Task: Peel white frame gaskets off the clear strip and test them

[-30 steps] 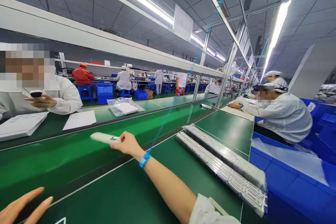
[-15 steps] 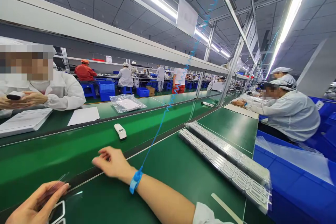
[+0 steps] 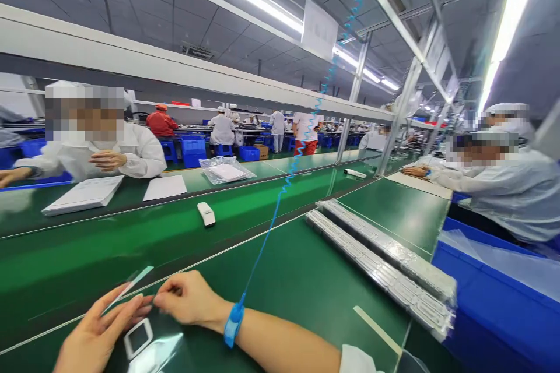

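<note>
My left hand [image 3: 102, 326] pinches a thin, clear film [image 3: 139, 280] between thumb and fingers; the film's edge catches the light. Right beside its fingertips is my right hand [image 3: 190, 300], thumb and fingers pressed together. What that pinch holds, if anything, is too small to make out. A blue wrist strap [image 3: 234, 323] with a coiled cord [image 3: 286, 183] circles my right wrist. Under my hands sits a white square frame with rounded corners [image 3: 126, 345], next to a shiny clear sheet [image 3: 164, 355], partly cut off by the bottom edge.
Two long clear plastic trays [image 3: 380, 262] lie on the green bench to the right, near a tape strip [image 3: 377, 329]. A white handheld device [image 3: 206, 214] rests on the green belt [image 3: 131, 245]. Blue bins [image 3: 494, 297] stand at right. Co-workers sit across and to the right.
My right hand has come down and left to meet my left fingertips. My left hand, with the film, has moved right and up. The view has turned left; the co-worker opposite has lowered one arm.
</note>
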Demonstrator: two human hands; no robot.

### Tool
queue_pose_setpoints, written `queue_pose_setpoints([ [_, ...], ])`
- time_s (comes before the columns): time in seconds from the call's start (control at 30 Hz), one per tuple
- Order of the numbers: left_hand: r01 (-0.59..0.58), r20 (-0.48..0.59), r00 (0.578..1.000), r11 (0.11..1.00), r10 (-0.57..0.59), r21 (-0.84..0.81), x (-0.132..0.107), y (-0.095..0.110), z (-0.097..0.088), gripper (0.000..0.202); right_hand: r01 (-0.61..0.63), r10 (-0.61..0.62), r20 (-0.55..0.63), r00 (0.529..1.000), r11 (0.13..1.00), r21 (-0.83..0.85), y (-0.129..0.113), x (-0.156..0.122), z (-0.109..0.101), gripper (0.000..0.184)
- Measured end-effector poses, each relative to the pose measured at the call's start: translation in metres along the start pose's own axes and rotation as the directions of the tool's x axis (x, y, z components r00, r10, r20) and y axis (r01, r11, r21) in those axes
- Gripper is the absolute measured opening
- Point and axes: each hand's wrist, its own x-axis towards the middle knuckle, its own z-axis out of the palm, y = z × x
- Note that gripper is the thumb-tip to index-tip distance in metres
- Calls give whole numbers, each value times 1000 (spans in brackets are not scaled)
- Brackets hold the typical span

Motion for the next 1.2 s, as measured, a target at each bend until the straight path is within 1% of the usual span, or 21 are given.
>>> queue_pose_setpoints([
  [0.07, 63, 172, 983, 997, -56, -35, -6, 1, -5, 71, 9, -9, -37, 999, 1000, -1, -4, -1, -3, 14],
  [0.1, 53, 229, 973, 998, -45, -30, -9, 2, -6, 66, 16, -16, -42, 999, 1000, 11, -5, -1, -5, 15],
  [0.17, -26, 254, 967, 999, 21, 18, -15, 5, -8, 55, 30, -28, -37, 999, 999, 33, -5, 0, -8, 17],
  [0.2, -41, 261, 965, 999, 33, 25, -18, 7, -8, 53, 38, -37, -32, 999, 999, 37, -4, 1, -10, 18],
  [0.27, -14, 269, 963, 1000, 15, -5, -22, 10, -7, 51, 62, -62, -23, 998, 998, 30, -3, 1, -11, 18],
  [0.3, 15, 280, 960, 999, -6, -32, -23, 12, -6, 51, 81, -81, -34, 996, 997, 19, -3, 0, -12, 14],
  [0.33, 47, 291, 956, 997, -28, -57, -25, 14, -6, 51, 105, -105, -62, 993, 994, 1, -3, -2, -12, 11],
  [0.4, 95, 309, 949, 992, -65, -85, -26, 16, -5, 51, 155, -159, -145, 977, 987, -37, -6, -7, -11, 13],
  [0.43, 108, 310, 948, 990, -75, -91, -27, 16, -5, 52, 187, -196, -170, 966, 980, -69, -9, -11, -11, 11],
  [0.47, 114, 306, 949, 989, -81, -92, -27, 16, -5, 52, 230, -248, -166, 954, 965, -122, -11, -14, -10, 5],
  [0.5, 114, 299, 951, 989, -82, -92, -26, 16, -5, 53, 283, -310, -128, 942, 939, -194, -13, -18, -8, 4],
  [0.57, 106, 294, 953, 990, -75, -91, -26, 14, -4, 54, 392, -417, 5, 909, 851, -351, -16, -23, -5, 15],
  [0.6, 101, 294, 953, 991, -70, -91, -25, 14, -4, 54, 428, -444, 64, 894, 802, -416, -16, -25, -3, 17],
  [0.63, 95, 295, 953, 991, -65, -91, -25, 13, -3, 54, 442, -451, 98, 887, 769, -461, -16, -26, -2, 18],
  [0.67, 89, 297, 953, 992, -58, -90, -24, 12, -3, 55, 434, -442, 105, 891, 761, -482, -15, -26, 0, 18],
  [0.83, 45, 316, 948, 997, -23, -62, -24, 8, -1, 55, 372, -380, 85, 921, 794, -481, -10, -23, 0, 18],
  [1.03, -8, 315, 949, 1000, 15, -22, -25, 7, 0, 50, 337, -351, 57, 935, 824, -456, -9, -22, -2, 18],
  [1.2, -34, 315, 949, 999, 29, 12, -25, 7, 1, 50, 317, -320, 69, 945, 840, -440, -8, -21, -2, 17],
])
